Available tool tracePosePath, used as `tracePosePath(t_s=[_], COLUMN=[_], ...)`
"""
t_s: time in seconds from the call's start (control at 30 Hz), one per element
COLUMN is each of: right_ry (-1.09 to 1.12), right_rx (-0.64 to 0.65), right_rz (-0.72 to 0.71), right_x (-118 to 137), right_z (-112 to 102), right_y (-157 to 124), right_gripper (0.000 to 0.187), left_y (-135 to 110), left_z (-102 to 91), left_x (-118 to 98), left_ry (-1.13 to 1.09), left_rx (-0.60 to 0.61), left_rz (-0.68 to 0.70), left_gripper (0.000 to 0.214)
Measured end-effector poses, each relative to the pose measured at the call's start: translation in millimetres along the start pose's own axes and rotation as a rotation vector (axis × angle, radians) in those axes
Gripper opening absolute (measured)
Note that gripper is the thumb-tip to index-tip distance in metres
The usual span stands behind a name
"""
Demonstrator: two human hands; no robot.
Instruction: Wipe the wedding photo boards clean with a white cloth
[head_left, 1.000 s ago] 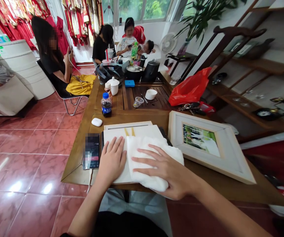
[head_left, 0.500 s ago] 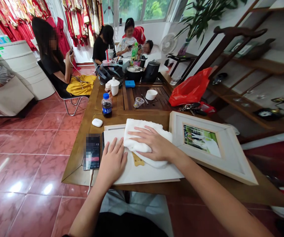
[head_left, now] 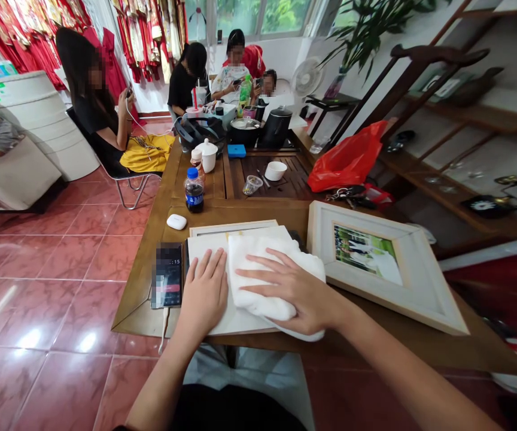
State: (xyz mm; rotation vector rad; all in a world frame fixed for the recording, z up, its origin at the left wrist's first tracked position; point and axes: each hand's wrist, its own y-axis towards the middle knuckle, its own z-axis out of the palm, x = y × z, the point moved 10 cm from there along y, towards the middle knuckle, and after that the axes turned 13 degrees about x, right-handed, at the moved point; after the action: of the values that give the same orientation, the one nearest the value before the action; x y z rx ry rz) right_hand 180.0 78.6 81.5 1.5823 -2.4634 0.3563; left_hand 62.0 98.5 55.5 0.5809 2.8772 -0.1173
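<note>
At the near edge of the wooden table (head_left: 133,306), a white board (head_left: 204,244) lay flat, its three o'clock side covered by a folded white cloth (head_left: 262,307). Both hands were apart: the left hand (head_left: 205,293) rested palm-down on the board, just beside the cloth — the right hand (head_left: 301,290) lay over the cloth, fingers spread. From the left hand, a phone (head_left: 169,284) lay at nine o'clock, a blue-capped bottle (head_left: 194,193) stood at twelve. A framed photograph (head_left: 368,252) lay at two o'clock from the cloth.
</note>
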Motion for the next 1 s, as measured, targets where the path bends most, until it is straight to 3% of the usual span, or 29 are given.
tracePosePath(t_s=[0.2,0.43,0.67,0.87,1.0], right_ry=[0.011,0.03,0.049,0.022,0.003], right_rx=[0.013,-0.042,-0.096,-0.062,0.005], right_rz=[-0.03,0.058,0.115,0.087,0.044], right_x=[5.6,-28.5,-50.8,-26.8,-0.5], right_z=[4.6,-11.5,-23.5,-13.6,1.8], right_y=[-6.9,16.4,28.8,18.1,2.9], right_gripper=[0.064,0.051,0.053,0.052,0.064], left_y=[1.7,2.2,1.7,1.8,2.2], left_z=[2.9,1.5,0.1,-1.0,0.0], left_x=[-0.7,-1.3,-0.3,0.5,1.6], left_ry=[0.002,-0.01,-0.036,-0.034,-0.029], left_rx=[0.023,0.06,0.043,0.033,0.033], left_rz=[0.027,0.055,0.03,0.011,0.0], left_gripper=[0.05,0.049,0.043,0.048,0.049])
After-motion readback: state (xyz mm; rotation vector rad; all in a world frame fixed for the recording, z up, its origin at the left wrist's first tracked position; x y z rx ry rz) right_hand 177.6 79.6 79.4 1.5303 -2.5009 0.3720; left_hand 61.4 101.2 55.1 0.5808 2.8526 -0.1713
